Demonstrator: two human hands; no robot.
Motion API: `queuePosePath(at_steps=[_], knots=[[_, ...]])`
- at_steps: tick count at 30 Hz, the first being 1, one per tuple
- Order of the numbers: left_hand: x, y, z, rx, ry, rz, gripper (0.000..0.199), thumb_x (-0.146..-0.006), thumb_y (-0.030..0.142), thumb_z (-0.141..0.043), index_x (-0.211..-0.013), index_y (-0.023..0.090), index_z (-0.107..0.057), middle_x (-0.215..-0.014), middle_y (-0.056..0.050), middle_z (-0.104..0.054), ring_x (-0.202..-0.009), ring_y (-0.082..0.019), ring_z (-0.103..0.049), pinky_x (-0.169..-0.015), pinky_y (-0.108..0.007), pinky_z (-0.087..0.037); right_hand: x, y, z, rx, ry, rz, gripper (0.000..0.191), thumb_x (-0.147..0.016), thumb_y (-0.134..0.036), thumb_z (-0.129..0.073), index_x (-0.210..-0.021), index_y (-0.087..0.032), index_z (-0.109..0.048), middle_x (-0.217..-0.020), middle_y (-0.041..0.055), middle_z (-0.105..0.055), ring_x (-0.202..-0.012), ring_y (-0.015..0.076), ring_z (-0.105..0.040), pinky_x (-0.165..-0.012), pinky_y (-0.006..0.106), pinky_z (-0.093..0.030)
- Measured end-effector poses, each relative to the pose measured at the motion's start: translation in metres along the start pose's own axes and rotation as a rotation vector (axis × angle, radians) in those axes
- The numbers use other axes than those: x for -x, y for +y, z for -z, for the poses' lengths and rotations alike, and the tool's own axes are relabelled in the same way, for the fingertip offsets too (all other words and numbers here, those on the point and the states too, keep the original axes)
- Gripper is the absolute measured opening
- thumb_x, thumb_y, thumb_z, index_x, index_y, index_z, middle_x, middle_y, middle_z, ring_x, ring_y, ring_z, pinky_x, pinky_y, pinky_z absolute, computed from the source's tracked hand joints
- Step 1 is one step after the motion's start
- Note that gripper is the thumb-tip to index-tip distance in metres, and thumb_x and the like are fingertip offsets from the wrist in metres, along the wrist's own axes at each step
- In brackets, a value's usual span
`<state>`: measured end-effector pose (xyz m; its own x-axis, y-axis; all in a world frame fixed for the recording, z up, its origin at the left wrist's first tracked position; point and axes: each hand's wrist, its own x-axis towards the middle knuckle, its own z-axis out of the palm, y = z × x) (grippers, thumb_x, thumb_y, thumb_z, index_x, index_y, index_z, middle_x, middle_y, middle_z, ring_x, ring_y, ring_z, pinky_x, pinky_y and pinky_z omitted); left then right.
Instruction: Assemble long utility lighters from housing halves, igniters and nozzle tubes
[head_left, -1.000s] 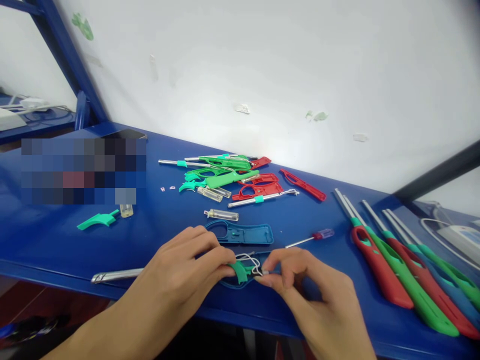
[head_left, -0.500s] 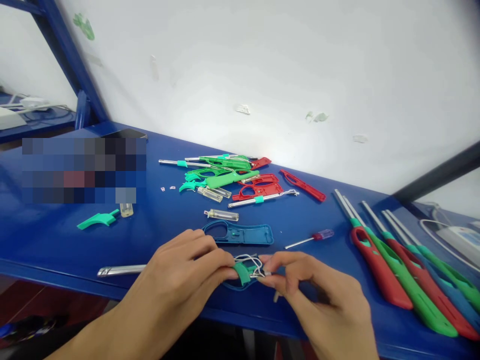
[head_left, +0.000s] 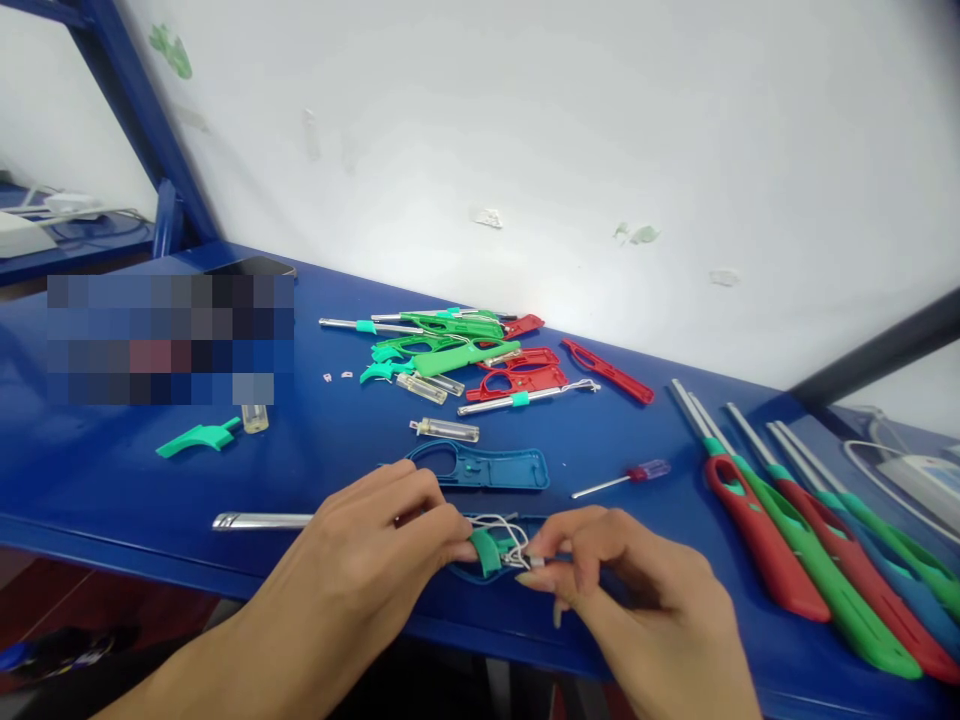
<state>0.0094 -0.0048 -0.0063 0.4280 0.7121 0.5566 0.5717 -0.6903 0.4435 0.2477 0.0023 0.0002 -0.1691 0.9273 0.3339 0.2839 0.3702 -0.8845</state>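
A metal tube (head_left: 262, 521) points its bare end left, its long axis running left to right along the table's near edge, the other end hidden by the left hand (head_left: 382, 540). Near that edge lies an open blue shell (head_left: 469, 574), stretched the same way, partly covered by both hands. The left thumb and forefinger grip the green trigger (head_left: 489, 551) in the shell; white wires (head_left: 499, 522) loop right from it. The right hand (head_left: 611, 570) pinches a small pale piece (head_left: 535, 562) by the wires.

On the blue table (head_left: 322, 440), a loose trigger (head_left: 199, 438) lies at left, a clear tank (head_left: 448, 430) and an empty blue half (head_left: 506, 468) behind the hands, green and red parts (head_left: 465, 357) heaped beyond, then a screwdriver (head_left: 622, 478) and a row of lighters (head_left: 817, 530), tubes away from the person. A blue frame (head_left: 142, 120) stands left, a white wall (head_left: 480, 130) behind, a dark bar (head_left: 877, 345) right.
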Motion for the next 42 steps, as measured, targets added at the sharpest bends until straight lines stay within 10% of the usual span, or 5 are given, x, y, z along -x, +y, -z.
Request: queuePosePath(at_steps=[42], knots=[[0.008, -0.001, -0.007, -0.078, -0.015, 0.004, 0.021, -0.110, 0.006, -0.048, -0.110, 0.021, -0.062, -0.090, 0.000, -0.055, -0.074, -0.017, -0.052, -0.062, -0.031, -0.037, -0.005, -0.001, 0.006, 0.036, -0.177, 0.152, 0.034, -0.098, -0.005, -0.058, -0.071, -0.022, -0.050, -0.077, -0.0054, -0.064, -0.077, 0.0104, -0.076, -0.067, 0.016, -0.068]])
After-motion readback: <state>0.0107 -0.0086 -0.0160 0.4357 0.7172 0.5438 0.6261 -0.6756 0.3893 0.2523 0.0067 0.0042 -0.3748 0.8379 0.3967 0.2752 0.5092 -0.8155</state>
